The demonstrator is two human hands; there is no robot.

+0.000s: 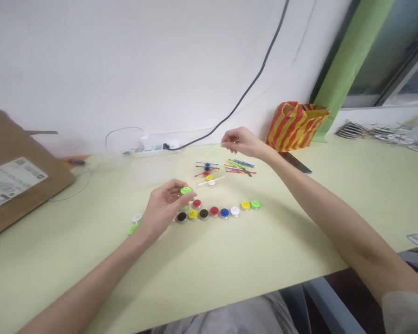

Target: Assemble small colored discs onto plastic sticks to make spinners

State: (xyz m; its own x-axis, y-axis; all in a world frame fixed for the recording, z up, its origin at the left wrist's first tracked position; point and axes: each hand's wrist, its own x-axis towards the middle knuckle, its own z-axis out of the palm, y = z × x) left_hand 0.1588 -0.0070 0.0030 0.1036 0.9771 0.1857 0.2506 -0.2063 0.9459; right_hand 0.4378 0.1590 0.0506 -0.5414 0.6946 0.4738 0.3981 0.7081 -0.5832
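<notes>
My left hand (165, 204) holds a green-topped round piece (186, 190) between thumb and fingers, above a row of similar pieces. My right hand (239, 140) pinches a thin green arrow (212, 150) higher up, near the wall. The row has black, yellow, red, blue (224, 213), white and green tops. Beyond it stand several round pieces with arrows across them, among them a white one (211, 183). To their right lies a pile of loose coloured arrows (239, 167). My left hand partly hides the row's left end.
A cardboard box (24, 171) leans at the left. Along the wall are a power strip (155, 149) and a black cable (244, 95). A striped bag (296, 126) and a dark flat device (294, 162) lie right of my right hand.
</notes>
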